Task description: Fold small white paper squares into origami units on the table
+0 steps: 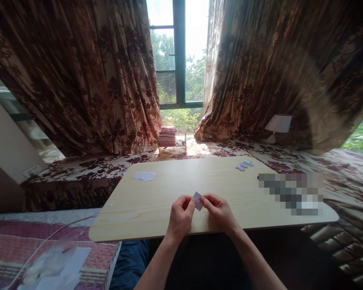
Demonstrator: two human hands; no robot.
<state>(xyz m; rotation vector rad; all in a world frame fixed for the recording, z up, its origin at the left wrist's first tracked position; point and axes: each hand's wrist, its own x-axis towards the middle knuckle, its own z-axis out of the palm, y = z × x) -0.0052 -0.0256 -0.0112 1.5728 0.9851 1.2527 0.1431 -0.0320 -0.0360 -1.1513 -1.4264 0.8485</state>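
Note:
Between both hands, just above the table's near edge, is a small piece of white paper (197, 201) with one corner pointing up. My left hand (181, 212) pinches its left side between thumb and finger. On its right side, my right hand (217, 207) grips it the same way. Whether the paper is folded in layers I cannot tell. Flat at the far left of the table lies a larger sheet of white paper (144, 176). Several small folded paper pieces (243, 164) lie close together near the far right edge.
The pale wooden table (124, 217) has rounded corners. Blurred-out items (290, 194) lie on its right side. Behind it are a lamp (278, 123), a stack of striped cloths (167, 136) and floral curtains (115, 80). A cable (48, 238) crosses the bedding at left.

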